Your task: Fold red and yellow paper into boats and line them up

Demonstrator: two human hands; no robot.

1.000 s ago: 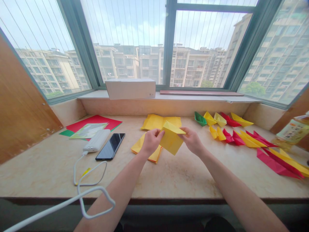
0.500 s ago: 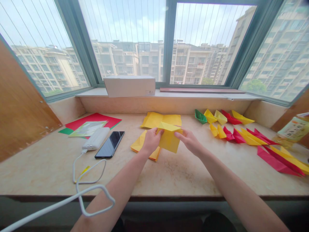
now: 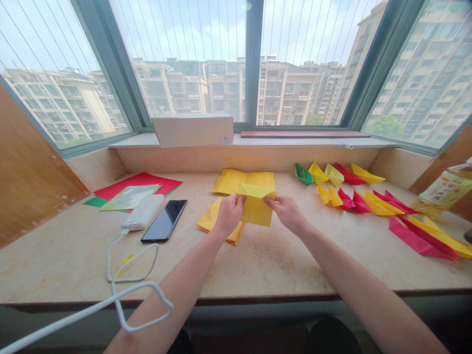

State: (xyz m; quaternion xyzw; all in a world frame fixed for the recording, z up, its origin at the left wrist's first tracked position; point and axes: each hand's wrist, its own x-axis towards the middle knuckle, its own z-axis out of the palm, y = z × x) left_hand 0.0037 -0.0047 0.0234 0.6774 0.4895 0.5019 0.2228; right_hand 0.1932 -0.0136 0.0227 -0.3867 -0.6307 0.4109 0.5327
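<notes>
A folded yellow paper (image 3: 255, 207) is held just above the marble ledge (image 3: 280, 260) between both hands. My left hand (image 3: 228, 216) pinches its left edge, fingers closed on the paper. My right hand (image 3: 286, 211) grips its upper right corner in the same way. Under and behind the paper lie more yellow sheets (image 3: 236, 181), and an orange-backed yellow stack (image 3: 210, 223) sits partly beneath my left hand.
Folded paper boats (image 3: 334, 176) in green, yellow and red, and long red and yellow planes (image 3: 424, 236), fill the right side. At left lie a black phone (image 3: 164, 226), a white power bank (image 3: 143, 218) with a cable (image 3: 121, 290), and red and green sheets (image 3: 140, 184). A white box (image 3: 192, 129) stands on the sill.
The yellow paper has been turned and lowered a little, its top flap now folded flatter. Both hands stayed on it and drew slightly closer together.
</notes>
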